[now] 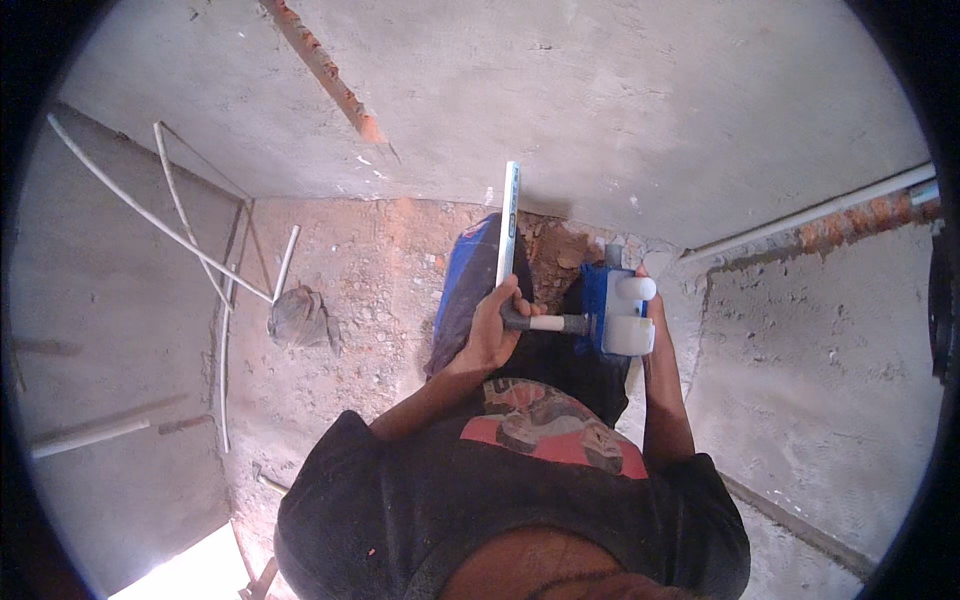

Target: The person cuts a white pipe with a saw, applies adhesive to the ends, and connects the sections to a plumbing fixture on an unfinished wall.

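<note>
My left hand is closed around a grey elbow fitting at the foot of a white plastic pipe, which points away towards the far wall. From the elbow, a short white pipe piece runs right into a grey coupling on a blue-and-white plumbing valve body. This body has two rounded white caps and a grey stub on its far side. My right hand grips it along its right edge, with most of the fingers hidden behind it.
Rough rubble floor lies between plastered walls. A crumpled grey bag sits at the left, near long white pipes leaning on the left wall. Another white pipe runs along the right wall. A chased groove cuts the far wall.
</note>
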`<state>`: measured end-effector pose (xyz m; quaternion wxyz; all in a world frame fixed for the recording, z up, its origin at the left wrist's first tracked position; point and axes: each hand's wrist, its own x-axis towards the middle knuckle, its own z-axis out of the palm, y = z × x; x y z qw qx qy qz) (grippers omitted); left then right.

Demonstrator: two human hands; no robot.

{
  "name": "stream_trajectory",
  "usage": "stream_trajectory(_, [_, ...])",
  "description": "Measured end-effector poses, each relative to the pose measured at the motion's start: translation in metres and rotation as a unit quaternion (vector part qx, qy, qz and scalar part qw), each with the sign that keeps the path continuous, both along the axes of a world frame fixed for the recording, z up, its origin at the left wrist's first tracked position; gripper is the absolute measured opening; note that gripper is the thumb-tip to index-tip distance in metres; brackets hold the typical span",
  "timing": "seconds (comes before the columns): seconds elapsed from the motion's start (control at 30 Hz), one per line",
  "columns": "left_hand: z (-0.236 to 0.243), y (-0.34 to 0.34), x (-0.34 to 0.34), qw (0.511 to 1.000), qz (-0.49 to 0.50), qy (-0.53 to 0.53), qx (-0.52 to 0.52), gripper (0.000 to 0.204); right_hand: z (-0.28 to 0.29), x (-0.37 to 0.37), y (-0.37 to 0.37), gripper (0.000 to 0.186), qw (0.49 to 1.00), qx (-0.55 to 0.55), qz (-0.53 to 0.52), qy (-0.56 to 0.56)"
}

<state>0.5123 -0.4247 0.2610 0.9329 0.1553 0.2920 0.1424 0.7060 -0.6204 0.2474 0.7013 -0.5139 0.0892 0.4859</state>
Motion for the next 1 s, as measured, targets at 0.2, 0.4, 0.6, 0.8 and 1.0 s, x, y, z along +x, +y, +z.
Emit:
stream_trajectory(0.2, [0.003, 0.048, 0.053, 0.996, -0.007, 0.029, 0.080, 0.019, 0.013, 0.016, 0.031, 0.053, 0.993, 0.028, -0.052, -0.104])
stream_trajectory(0.4, [-0.010, 0.031, 0.057, 0.999, -0.001, 0.005, 0.051, 0.015, 0.024, 0.028, 0.023, 0.051, 0.996, 0.046, -0.007, -0.073])
stream_trajectory(0.6, [-0.002, 0.016, 0.006, 0.995, 0.002, 0.037, 0.088, 0.021, -0.010, 0.007, 0.024, 0.052, 1.000, 0.006, -0.024, -0.013])
stream_trajectory(0.8, [0.007, 0.036, 0.063, 0.993, 0.024, 0.101, 0.048, 0.017, 0.047, 0.043, 0.037, 0.049, 0.980, 0.168, 0.101, -0.025])
stream_trajectory(1.0, [0.002, 0.038, 0.051, 0.997, 0.008, -0.027, 0.075, 0.013, 0.051, 0.019, 0.041, 0.051, 0.995, 0.043, -0.039, -0.075])
